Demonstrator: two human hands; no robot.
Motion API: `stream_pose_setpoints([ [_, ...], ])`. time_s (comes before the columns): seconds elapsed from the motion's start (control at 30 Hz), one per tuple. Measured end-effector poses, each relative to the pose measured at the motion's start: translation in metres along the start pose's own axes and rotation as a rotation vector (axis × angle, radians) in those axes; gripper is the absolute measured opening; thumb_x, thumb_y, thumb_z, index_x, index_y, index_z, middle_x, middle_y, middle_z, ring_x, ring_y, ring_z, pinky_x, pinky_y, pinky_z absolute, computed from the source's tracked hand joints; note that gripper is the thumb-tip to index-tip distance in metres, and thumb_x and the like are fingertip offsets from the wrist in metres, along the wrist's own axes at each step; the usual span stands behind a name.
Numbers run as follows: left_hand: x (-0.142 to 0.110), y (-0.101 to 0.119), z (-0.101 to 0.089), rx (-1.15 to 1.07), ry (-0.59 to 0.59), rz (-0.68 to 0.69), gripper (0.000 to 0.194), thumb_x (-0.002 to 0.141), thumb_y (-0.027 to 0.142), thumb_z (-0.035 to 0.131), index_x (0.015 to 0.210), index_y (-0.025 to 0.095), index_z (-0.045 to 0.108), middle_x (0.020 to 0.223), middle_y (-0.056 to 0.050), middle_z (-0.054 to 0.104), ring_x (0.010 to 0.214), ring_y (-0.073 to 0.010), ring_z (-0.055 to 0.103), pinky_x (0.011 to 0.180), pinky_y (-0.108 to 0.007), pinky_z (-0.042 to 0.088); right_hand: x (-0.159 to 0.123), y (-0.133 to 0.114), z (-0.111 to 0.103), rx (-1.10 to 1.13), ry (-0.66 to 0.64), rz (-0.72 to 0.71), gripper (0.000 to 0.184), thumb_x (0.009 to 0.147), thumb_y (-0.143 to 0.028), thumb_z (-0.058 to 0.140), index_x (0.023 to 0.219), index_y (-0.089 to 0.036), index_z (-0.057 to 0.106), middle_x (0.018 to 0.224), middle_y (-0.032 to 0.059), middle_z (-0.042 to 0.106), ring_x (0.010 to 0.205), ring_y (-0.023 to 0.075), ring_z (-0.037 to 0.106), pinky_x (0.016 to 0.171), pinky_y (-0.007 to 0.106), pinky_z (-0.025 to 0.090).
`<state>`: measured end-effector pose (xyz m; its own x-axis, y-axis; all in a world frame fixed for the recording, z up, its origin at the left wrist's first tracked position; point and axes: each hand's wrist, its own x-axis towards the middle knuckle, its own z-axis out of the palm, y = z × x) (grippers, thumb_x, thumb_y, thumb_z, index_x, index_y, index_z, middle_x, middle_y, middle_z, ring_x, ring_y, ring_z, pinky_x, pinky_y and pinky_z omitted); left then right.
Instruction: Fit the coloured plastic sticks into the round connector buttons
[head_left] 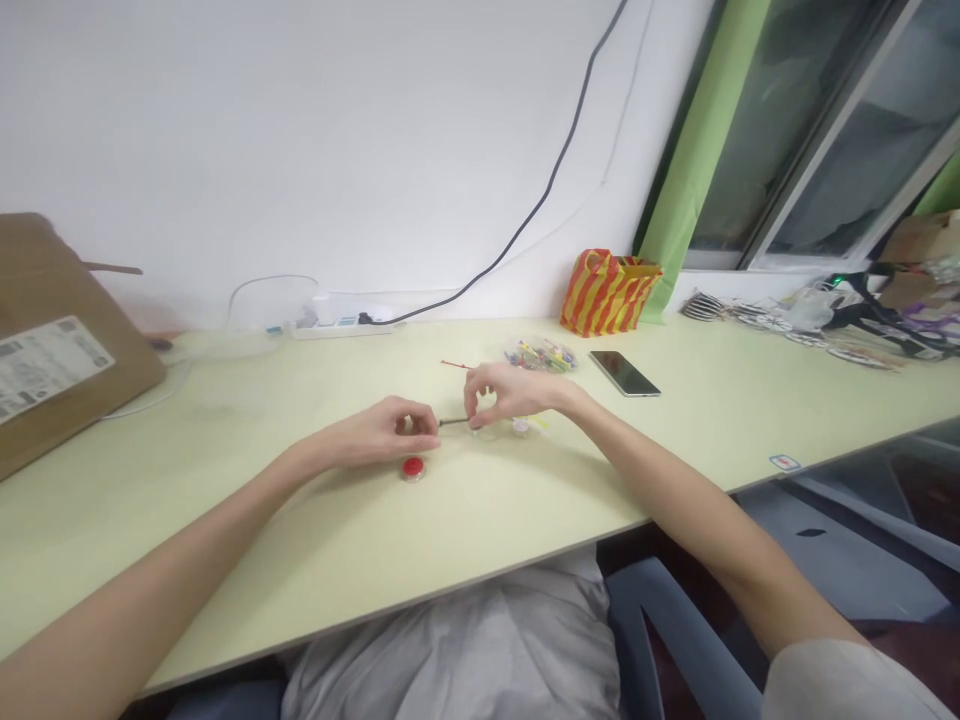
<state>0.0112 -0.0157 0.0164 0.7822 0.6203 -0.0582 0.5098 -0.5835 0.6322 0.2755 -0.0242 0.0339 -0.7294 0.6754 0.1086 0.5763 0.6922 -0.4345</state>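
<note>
My left hand (394,432) is closed in a pinch at the left end of a thin dark rod (454,421), just above the table. The rod's other end meets the pinched fingertips of my right hand (507,391). Something small and pale shows under those right fingertips, too blurred to name. Below my left hand lies a small red round piece (412,467) with a clear rim. A small clear round piece (520,427) with a yellow bit beside it rests under my right wrist. Behind my hands lies a thin red stick (456,365).
A clear bag of colourful small parts (541,354) lies behind my right hand, with a phone (625,373) to its right. Farther back stands a red-and-yellow striped bag (611,292). A cardboard box (60,350) is at left; a power strip (345,328) runs along the wall.
</note>
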Motion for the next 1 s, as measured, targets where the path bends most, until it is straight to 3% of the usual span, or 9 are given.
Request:
stream_pose_setpoints([
  [0.1, -0.004, 0.004, -0.004, -0.027, -0.082, -0.005, 0.022, 0.082, 0.048, 0.069, 0.086, 0.026, 0.072, 0.081, -0.003, 0.072, 0.075, -0.0207, 0.062, 0.071, -0.030, 0.045, 0.000, -0.005, 0.008, -0.100, -0.105, 0.014, 0.005, 0.082, -0.026, 0.076, 0.081, -0.021, 0.075, 0.100, 0.0072, 0.063, 0.101, 0.0239, 0.055, 0.088, 0.033, 0.046],
  [0.2, -0.007, 0.004, -0.008, 0.026, -0.069, 0.007, 0.026, 0.072, 0.044, 0.077, 0.093, 0.029, 0.074, 0.100, -0.003, 0.073, 0.091, -0.0230, 0.062, 0.080, -0.030, 0.045, 0.002, -0.006, 0.013, -0.216, -0.099, 0.079, 0.005, 0.078, -0.025, 0.075, 0.079, -0.022, 0.071, 0.103, 0.0082, 0.061, 0.109, 0.0288, 0.050, 0.090, 0.037, 0.045],
  [0.37, -0.009, -0.001, -0.011, 0.101, -0.106, 0.003, 0.025, 0.077, 0.042, 0.071, 0.099, 0.028, 0.072, 0.106, -0.004, 0.071, 0.092, -0.0217, 0.060, 0.082, -0.029, 0.046, -0.001, 0.003, 0.012, -0.271, -0.045, 0.154, 0.034, 0.076, -0.017, 0.071, 0.110, -0.021, 0.065, 0.118, 0.0120, 0.059, 0.116, 0.0312, 0.050, 0.092, 0.041, 0.046],
  [0.53, -0.004, -0.020, -0.012, 0.135, 0.055, -0.045, 0.025, 0.084, 0.047, 0.063, 0.089, 0.023, 0.068, 0.087, -0.004, 0.066, 0.073, -0.0186, 0.054, 0.067, -0.029, 0.042, 0.000, 0.017, 0.011, -0.112, 0.073, 0.140, 0.060, 0.086, -0.028, 0.071, 0.141, -0.022, 0.048, 0.133, 0.0117, 0.059, 0.125, 0.0284, 0.049, 0.100, 0.040, 0.043],
  [0.67, 0.004, -0.033, -0.007, 0.220, 0.237, -0.070, 0.031, 0.086, 0.053, 0.060, 0.091, 0.023, 0.065, 0.073, -0.001, 0.059, 0.067, -0.0188, 0.052, 0.064, -0.030, 0.040, 0.006, 0.031, 0.013, -0.269, 0.287, 0.238, 0.042, 0.099, -0.034, 0.059, 0.137, -0.017, 0.054, 0.132, 0.0153, 0.060, 0.126, 0.0294, 0.050, 0.103, 0.042, 0.039],
  [0.8, 0.010, -0.031, 0.004, 0.230, 0.298, -0.044, 0.028, 0.088, 0.051, 0.059, 0.097, 0.024, 0.062, 0.073, 0.000, 0.059, 0.066, -0.0195, 0.054, 0.064, -0.031, 0.039, 0.016, 0.043, 0.016, -0.333, 0.392, 0.331, 0.032, 0.105, -0.039, 0.049, 0.123, -0.017, 0.064, 0.119, 0.0127, 0.068, 0.114, 0.0259, 0.057, 0.094, 0.036, 0.041],
  [0.9, 0.010, -0.023, 0.013, 0.258, 0.286, -0.019, 0.023, 0.092, 0.045, 0.054, 0.091, 0.024, 0.060, 0.076, -0.002, 0.060, 0.067, -0.0195, 0.053, 0.064, -0.031, 0.038, 0.032, 0.054, 0.015, -0.380, 0.405, 0.388, 0.034, 0.107, -0.041, 0.044, 0.116, -0.017, 0.067, 0.111, 0.0112, 0.072, 0.107, 0.0236, 0.061, 0.087, 0.032, 0.042],
  [1.0, 0.009, -0.018, 0.018, 0.282, 0.285, -0.001, 0.020, 0.093, 0.042, 0.052, 0.090, 0.023, 0.059, 0.081, -0.003, 0.061, 0.070, -0.0199, 0.053, 0.066, -0.031, 0.039, 0.054, 0.069, 0.010, -0.474, 0.302, 0.436, 0.030, 0.105, -0.037, 0.051, 0.119, -0.017, 0.067, 0.117, 0.0134, 0.072, 0.107, 0.0241, 0.063, 0.085, 0.032, 0.043],
])
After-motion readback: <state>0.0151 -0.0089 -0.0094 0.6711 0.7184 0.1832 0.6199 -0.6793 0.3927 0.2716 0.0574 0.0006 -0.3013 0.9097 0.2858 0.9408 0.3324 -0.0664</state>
